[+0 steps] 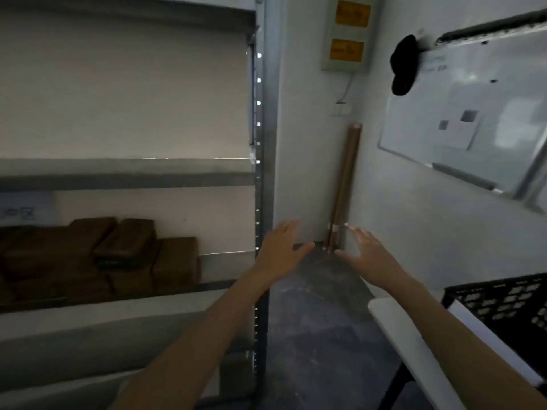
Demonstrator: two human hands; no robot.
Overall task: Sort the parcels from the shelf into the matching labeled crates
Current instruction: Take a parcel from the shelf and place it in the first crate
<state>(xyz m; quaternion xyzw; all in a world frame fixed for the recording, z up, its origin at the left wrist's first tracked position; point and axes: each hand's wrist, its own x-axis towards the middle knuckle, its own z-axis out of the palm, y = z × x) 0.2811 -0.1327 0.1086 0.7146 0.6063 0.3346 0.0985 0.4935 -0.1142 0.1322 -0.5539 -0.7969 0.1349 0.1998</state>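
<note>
Head view: brown parcels [124,253] lie stacked on a shelf [263,143] board at left. A black crate [503,297] sits on the white table [393,321] at right; its contents cannot be made out. The left hand [281,247] and right hand [367,255] are held out between them, fingers spread, empty.

Brown parcels [118,255], grey shelf [127,180], black lattice crate [503,300], orange labels [352,14]
</note>
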